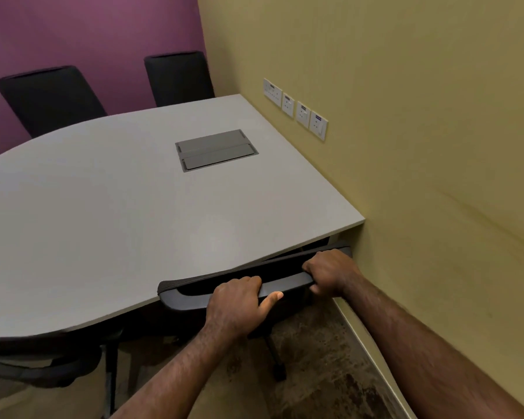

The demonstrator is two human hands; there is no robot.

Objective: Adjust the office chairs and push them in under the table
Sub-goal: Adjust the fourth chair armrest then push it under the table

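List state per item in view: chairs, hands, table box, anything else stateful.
Near chair: backrest top against the table edge, seat under it.
Left hand: grips the backrest's top bar.
Right hand: grips the same bar, nearer the wall.
Left chair: partly in view at the table edge.
Far chairs: two, upright behind the table.
Cable box: lids closed, flush.
Sockets: nothing plugged in.

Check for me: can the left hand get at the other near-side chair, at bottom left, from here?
Probably yes. The left hand now grips this chair's backrest, but nothing stands between it and the other chair, only table edge and open floor.
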